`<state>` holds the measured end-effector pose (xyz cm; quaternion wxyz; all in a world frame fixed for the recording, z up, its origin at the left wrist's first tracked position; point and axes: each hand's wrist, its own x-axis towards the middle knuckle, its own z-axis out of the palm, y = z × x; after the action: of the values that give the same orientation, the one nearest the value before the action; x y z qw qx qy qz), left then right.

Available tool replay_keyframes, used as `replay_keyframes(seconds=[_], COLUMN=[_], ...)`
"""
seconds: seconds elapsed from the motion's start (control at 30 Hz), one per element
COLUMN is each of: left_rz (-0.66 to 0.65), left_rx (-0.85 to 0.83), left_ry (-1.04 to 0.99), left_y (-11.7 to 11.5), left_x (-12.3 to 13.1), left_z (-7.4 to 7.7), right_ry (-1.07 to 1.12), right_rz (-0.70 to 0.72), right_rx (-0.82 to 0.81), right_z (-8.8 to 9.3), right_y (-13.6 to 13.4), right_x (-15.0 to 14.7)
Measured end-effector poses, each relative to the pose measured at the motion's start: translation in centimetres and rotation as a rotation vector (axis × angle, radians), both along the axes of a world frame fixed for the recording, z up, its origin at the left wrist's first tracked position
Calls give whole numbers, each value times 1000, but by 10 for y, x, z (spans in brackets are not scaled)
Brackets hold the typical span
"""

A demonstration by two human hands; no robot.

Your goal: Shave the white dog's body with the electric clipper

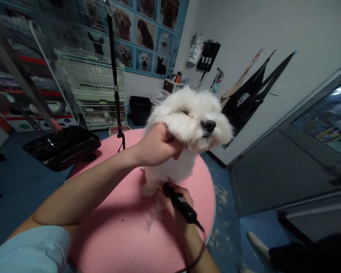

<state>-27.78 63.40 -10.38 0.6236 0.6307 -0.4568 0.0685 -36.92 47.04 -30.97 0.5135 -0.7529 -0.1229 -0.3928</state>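
A white fluffy dog (184, 113) sits upright on a round pink grooming table (125, 235), its muzzle raised and turned to the right. My left hand (161, 144) is closed on the fur at the side of its jaw, with some fingertips hidden under the chin. Lower down, my right hand (176, 201) is wrapped around black corded hair clippers (182, 204). Their head points up at the dog's lower chest, near the front legs, and the cord trails down along my forearm. A few loose tufts of white fur (156, 210) lie on the table.
A black tray (62, 146) on an arm stands at the table's left edge, and a black grooming strap (115, 83) hangs behind the dog. Wire cages (99, 79) and a black bin (140, 110) stand farther back. Cut fur lies on the blue floor (224, 227); a person's shoe (258, 244) shows lower right.
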Motion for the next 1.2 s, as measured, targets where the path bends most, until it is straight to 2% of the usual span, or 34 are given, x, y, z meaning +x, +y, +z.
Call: replay_keyframes(seconds=[0.1,0.17,0.27,0.33,0.43,0.5,0.63,0.7,0.77,0.87,0.93,1.0,1.07,1.13,1.2], left_rz=[0,-3,18,33,37,36,35,46,61,67,41,7,-11,-16,-17], left_rx=[33,42,27,18,-8,-2,105,128,124,77,51,43,41,40,39], left_ry=[6,9,10,23,18,-4,12,46,59,30,27,40,51,53,48], left_y=[-1,-2,-6,-8,-12,-12,-14,-15,-17,-18,-17,-14,-9,-4,0], left_x=[-2,-4,-5,-5,-3,-3,-4,-4,-3,-1,1,1,0,-2,-3], left_z=[3,5,7,7,9,12,19,21,22,20,18,15,12,10,7], right_ry=[14,11,-33,-6,51,-25,-273,-214,-110,6,81,123,99,22,-28], right_rz=[88,89,66,108,183,121,-114,-77,26,106,177,288,305,206,158], right_rx=[232,294,173,33,-193,-264,-125,-95,-80,-74,-141,-240,-300,-232,2], right_z=[42,78,120,130,130,130,140,142,139,124,112,100,86,69,50], right_y=[-15,-25,-26,-16,-2,2,2,7,15,28,29,22,6,-14,-31], right_x=[-21,-26,-12,1,5,0,-1,11,24,34,31,22,8,-3,-8])
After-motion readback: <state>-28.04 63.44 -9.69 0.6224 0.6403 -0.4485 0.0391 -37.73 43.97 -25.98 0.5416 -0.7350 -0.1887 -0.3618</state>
